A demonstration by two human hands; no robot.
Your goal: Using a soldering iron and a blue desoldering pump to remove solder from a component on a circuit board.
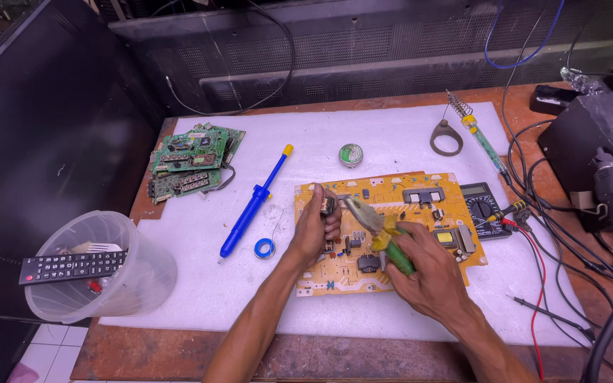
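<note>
yellow circuit board [420,213] (component-studded) | left hand [313,228] grips small part [328,206] | right hand [423,273] holds pliers [374,227]

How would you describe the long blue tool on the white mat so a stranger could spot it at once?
Start at the white mat covering the brown bench, then look left of the yellow circuit board that both hands work on. There the blue desoldering pump lies at a slant, alone on the mat. Its long blue barrel and yellow tip set it apart from the small blue solder spool beside it.
</note>
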